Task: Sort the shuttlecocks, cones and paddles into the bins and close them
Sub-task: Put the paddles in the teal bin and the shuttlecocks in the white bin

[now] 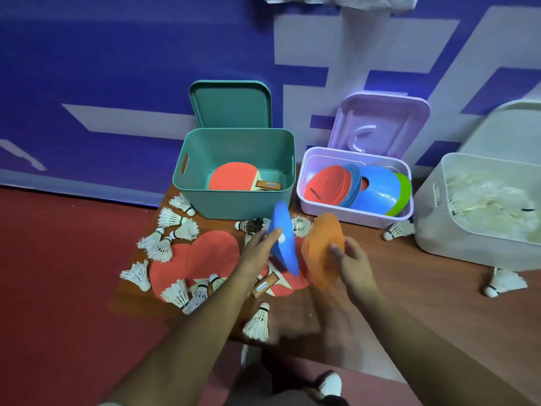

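A blue wall fills the upper part of the view, marked with broad white bands and blocks that look like parts of large lettering. A bunched white cloth sits at its top edge. Below the wall lies a red floor. A brown wooden table stands against the wall, its near edge dim and blurred. A white shoe rests on the floor beneath that edge.

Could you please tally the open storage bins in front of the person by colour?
Teal bin: 1
Lilac bin: 1
White bin: 1
Total: 3
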Demonstrator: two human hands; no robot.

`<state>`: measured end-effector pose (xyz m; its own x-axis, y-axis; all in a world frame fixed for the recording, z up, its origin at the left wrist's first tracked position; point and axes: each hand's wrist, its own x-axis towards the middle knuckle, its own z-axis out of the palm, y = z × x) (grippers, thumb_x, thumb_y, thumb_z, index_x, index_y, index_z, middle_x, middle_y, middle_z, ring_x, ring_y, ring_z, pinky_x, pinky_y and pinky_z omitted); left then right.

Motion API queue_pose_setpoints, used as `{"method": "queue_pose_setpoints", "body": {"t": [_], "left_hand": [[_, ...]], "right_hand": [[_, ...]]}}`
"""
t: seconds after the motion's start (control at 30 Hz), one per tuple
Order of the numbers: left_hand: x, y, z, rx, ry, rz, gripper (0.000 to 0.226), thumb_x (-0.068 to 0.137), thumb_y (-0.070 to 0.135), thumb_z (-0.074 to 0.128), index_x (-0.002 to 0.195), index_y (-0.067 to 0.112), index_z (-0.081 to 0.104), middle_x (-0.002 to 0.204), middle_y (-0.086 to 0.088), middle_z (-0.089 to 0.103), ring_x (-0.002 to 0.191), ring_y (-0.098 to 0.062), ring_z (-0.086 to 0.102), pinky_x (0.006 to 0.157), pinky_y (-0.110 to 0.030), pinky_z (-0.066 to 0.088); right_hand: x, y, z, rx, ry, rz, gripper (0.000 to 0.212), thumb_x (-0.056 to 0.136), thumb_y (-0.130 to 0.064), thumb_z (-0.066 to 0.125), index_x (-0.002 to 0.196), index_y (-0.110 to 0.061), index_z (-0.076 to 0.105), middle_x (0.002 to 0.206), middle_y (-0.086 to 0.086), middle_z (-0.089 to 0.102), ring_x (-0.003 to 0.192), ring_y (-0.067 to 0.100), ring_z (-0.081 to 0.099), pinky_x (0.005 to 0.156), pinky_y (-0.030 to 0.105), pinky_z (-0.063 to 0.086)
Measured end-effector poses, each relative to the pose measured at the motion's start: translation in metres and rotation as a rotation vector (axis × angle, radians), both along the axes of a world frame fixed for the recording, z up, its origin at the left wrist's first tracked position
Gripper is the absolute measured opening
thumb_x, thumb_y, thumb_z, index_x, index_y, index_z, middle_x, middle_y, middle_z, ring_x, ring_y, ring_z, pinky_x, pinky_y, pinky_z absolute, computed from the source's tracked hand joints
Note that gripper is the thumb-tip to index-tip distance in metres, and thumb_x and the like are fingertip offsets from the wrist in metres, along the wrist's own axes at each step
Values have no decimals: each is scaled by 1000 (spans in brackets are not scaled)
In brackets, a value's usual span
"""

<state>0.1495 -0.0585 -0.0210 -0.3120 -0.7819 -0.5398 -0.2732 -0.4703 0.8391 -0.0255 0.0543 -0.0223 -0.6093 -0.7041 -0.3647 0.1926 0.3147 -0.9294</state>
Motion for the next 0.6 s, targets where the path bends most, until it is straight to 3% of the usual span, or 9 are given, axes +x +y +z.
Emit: {"method": "queue_pose_setpoints", "body": {"t": [0.03,0.17,0.23,0.33,0.47,0.6], "left_hand": [[-5,4,2,-24,-22,2,39,77,56,64,102,26,67,98,6,70,81,-12,63,65,-26,44],[-20,12,-3,-157,-77,-133,37,75,57,68,105,35,65,97,11,73,93,-9,69,82,-32,55],[-29,18,0,-143,-27,-204,24,83,41,70,104,33,63,92,14,73,87,1,69,84,-19,52],[-41,26,3,-139,21,-261,38,86,25,72,121,24,57,104,9,71,89,7,67,79,-10,49],[-47,34,3,-210,0,-350,52,82,9,75,117,33,46,104,17,60,79,19,60,72,-4,44],[-44,30,0,-280,-68,-418,64,79,12,78,130,30,43,111,16,60,91,17,59,83,-9,47]], "right_hand": [[0,2,2,-8,69,15,7,96,-8,58,95,-15,61,85,-4,64,75,9,57,68,19,49],[-2,3,3,-27,262,93,13,95,-10,56,89,-21,59,85,-1,67,80,22,63,78,41,52],[-1,1,5,-36,270,125,14,96,-10,57,91,-23,60,90,0,69,88,26,67,81,41,53],[3,-2,8,-69,177,139,14,97,-13,56,94,-24,62,94,0,70,89,20,66,84,40,54],[8,-4,15,-87,-39,106,15,97,-20,57,97,-12,69,96,13,72,88,24,65,83,46,53],[3,-7,25,-113,-120,121,36,84,-47,67,98,-15,73,100,13,73,95,32,68,88,46,54]]}}
